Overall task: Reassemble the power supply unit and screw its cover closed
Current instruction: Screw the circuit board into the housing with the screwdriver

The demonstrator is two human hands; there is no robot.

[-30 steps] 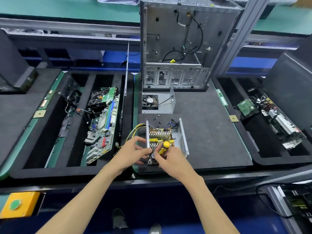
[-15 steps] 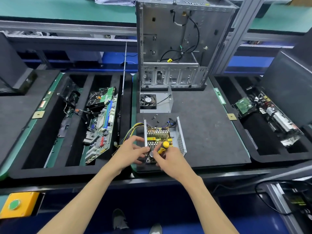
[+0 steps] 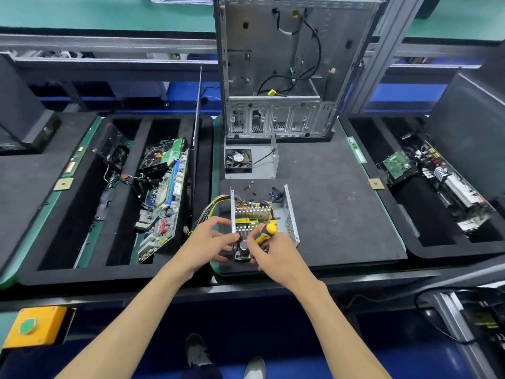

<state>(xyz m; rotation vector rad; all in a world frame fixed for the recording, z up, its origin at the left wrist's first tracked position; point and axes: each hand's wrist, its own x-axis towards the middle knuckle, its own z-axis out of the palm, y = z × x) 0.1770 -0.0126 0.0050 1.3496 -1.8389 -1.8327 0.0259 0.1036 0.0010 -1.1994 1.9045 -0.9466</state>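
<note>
The open power supply unit [image 3: 289,214] sits on the black mat near its front edge, its circuit board, heat sinks and yellow wires exposed. My left hand [image 3: 207,242] holds the unit's left wall, with the thumb and fingers curled around it. My right hand [image 3: 276,255] grips a yellow-and-black screwdriver [image 3: 266,232] over the board's near end; its tip is hidden. The cover [image 3: 262,168], a bent grey metal panel with a black fan, lies just behind the unit. A few small dark screws [image 3: 250,187] lie loose between them.
An empty metal computer case [image 3: 273,64] stands upright at the back of the mat [image 3: 341,214]. The left foam tray [image 3: 90,214] holds a motherboard and cables. The right tray [image 3: 410,250] holds boards and a heat sink. A yellow box with a green button [image 3: 35,326] is at the lower left.
Both hands stay on the power supply unit with only slight shifts. The view has drifted a little.
</note>
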